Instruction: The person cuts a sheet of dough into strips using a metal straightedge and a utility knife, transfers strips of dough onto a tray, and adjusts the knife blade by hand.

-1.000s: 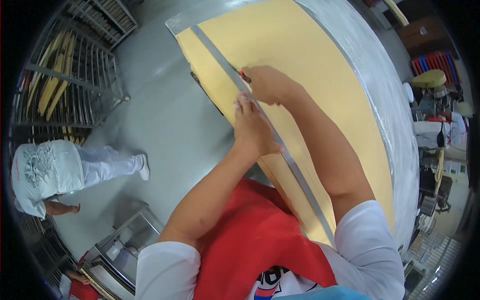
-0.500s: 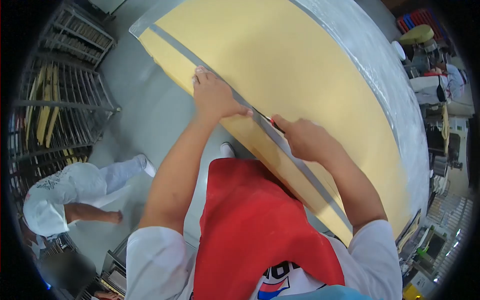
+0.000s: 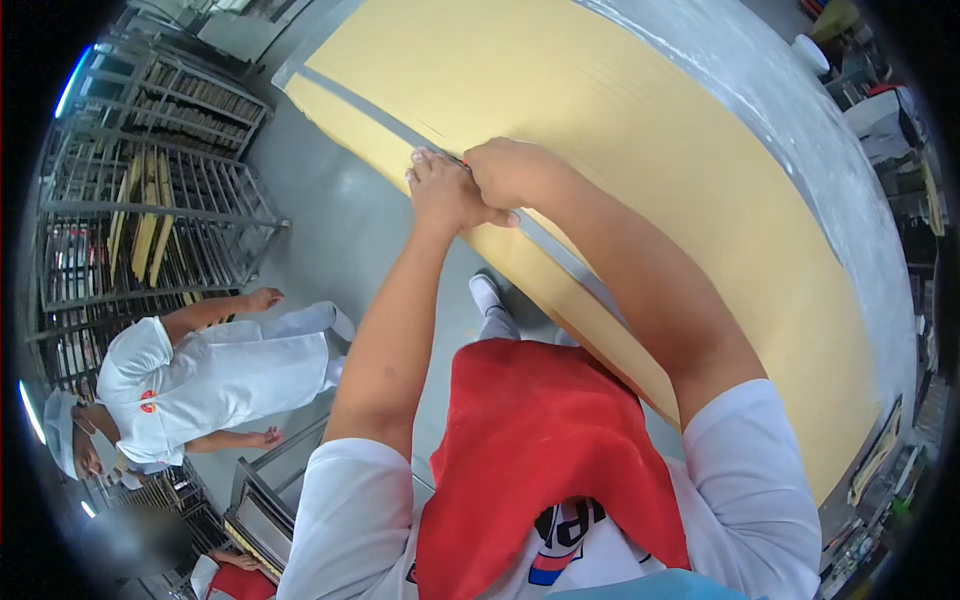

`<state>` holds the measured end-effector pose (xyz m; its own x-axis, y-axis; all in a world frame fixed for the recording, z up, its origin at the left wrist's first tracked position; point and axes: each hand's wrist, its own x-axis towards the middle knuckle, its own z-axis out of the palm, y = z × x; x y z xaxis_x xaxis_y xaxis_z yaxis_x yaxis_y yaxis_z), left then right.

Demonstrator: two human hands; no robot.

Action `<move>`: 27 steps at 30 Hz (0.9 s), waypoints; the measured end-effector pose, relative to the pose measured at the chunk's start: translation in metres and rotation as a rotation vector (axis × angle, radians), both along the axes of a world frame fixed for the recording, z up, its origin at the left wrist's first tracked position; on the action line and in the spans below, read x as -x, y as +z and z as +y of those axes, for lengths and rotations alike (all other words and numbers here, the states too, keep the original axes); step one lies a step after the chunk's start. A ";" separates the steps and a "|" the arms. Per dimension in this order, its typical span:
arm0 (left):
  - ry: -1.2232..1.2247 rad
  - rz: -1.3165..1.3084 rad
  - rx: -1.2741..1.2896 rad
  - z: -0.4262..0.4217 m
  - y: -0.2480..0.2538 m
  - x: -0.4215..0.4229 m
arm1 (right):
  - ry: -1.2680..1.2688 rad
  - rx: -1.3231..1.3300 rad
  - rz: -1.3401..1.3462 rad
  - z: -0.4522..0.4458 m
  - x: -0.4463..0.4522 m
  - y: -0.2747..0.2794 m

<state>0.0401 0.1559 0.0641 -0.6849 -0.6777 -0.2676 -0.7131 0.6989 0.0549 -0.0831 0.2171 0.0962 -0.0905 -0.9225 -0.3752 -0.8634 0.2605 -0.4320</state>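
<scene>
A wide, pale yellow sheet [image 3: 620,130], which looks like dough, covers the table in front of me. Across it, near my side, runs a long grey metal straightedge [image 3: 365,107]. My left hand [image 3: 445,195] lies on that straightedge, fingers stretched forward and thumb out to the right, pressing it down. Right beside it, my right hand [image 3: 505,172] is closed round a small knife [image 3: 466,163]. Only a red and dark bit of the knife shows by my fingers; its blade is mostly hidden. A narrow strip of the sheet [image 3: 335,122] lies on my side of the straightedge.
Plastic wrap [image 3: 730,60] lies along the table's far side. A person in white [image 3: 225,380] is on the left, by metal racks [image 3: 200,205] holding trays. Another person in a red apron [image 3: 240,580] shows at lower left. Equipment [image 3: 915,200] lines the right edge.
My right hand with the knife has moved up and left along the straightedge, up to my left hand. The person at left has straightened up and turned.
</scene>
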 end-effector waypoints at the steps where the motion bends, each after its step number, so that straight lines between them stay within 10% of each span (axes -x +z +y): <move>1: 0.016 0.035 0.007 0.000 -0.004 0.001 | 0.007 0.017 0.009 0.004 0.000 0.001; 15: 0.018 -0.245 -0.019 -0.008 0.007 0.025 | -0.173 -0.361 -0.006 0.216 0.004 0.046; 27: -0.086 -0.196 -0.032 0.104 0.005 0.029 | -0.176 -0.094 -0.032 0.255 0.001 0.022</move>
